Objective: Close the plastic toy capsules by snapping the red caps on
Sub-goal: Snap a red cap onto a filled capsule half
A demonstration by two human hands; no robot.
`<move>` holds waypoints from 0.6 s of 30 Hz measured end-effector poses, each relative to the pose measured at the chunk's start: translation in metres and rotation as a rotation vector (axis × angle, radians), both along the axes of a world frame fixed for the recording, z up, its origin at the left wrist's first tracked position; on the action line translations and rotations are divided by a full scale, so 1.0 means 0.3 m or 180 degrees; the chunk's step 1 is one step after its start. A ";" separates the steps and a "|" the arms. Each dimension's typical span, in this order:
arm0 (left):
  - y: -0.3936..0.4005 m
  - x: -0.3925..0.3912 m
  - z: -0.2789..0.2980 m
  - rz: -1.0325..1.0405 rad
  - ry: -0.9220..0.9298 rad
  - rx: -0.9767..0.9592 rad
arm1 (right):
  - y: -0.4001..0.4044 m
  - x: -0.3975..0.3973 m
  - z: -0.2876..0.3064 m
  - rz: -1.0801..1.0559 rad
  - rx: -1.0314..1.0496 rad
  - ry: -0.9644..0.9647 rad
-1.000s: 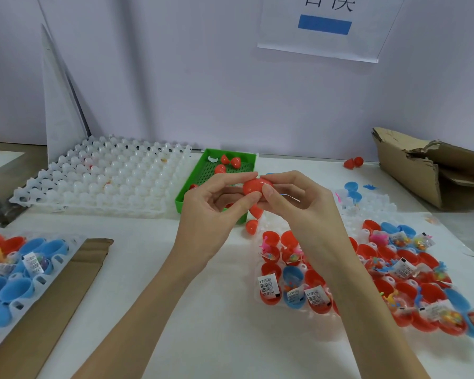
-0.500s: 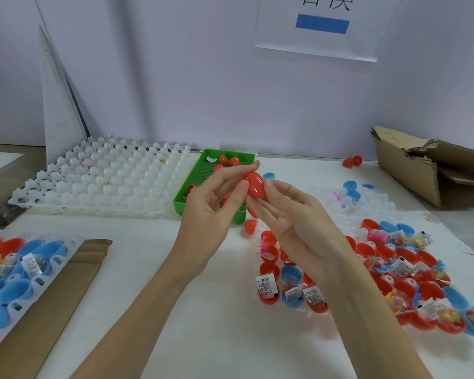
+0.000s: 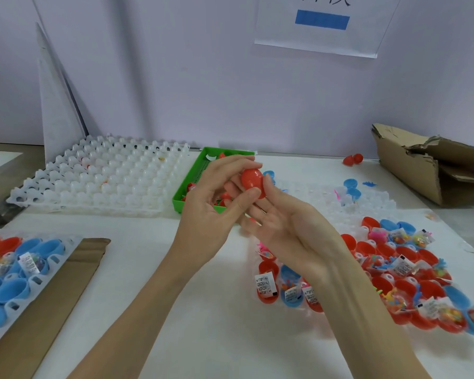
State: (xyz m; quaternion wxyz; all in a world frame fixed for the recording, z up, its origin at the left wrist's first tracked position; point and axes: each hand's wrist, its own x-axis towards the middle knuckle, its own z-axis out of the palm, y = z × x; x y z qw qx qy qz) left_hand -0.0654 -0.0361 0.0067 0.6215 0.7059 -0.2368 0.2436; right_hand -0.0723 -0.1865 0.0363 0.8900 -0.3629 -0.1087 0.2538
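Note:
A closed red capsule (image 3: pixel 253 181) is held up above the table's middle. My left hand (image 3: pixel 211 206) pinches it between thumb and forefinger. My right hand (image 3: pixel 288 231) lies palm up under it, fingers straight, with the thumb against the capsule's right side. Behind the hands a green tray (image 3: pixel 195 173) holds loose red caps (image 3: pixel 221 155). To the right a clear tray (image 3: pixel 372 212) carries several open red and blue capsule halves (image 3: pixel 268 283) filled with toys and paper slips; my right forearm covers part of it.
An empty white cell tray (image 3: pixel 107 176) sits at the back left. Another tray of blue and red halves (image 3: pixel 19 269) lies at the left edge beside a cardboard strip (image 3: pixel 66 291). A torn cardboard box (image 3: pixel 427 165) stands at the back right, near two red caps (image 3: pixel 353 159).
The hands pressed together on the capsule a second ago. Since then the right hand has opened palm up, and the left hand has turned the capsule upright and lifted it slightly.

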 end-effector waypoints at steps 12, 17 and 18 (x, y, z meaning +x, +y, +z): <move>-0.016 -0.029 0.010 0.0173 -0.0089 0.0412 | 0.008 -0.001 -0.018 0.0079 0.0296 0.0354; -0.011 -0.026 0.007 0.0171 -0.0191 0.0507 | 0.010 -0.003 -0.017 -0.0043 0.0196 0.0345; -0.011 -0.026 0.006 0.0150 -0.0189 0.0508 | 0.010 -0.004 -0.017 -0.0064 0.0202 0.0339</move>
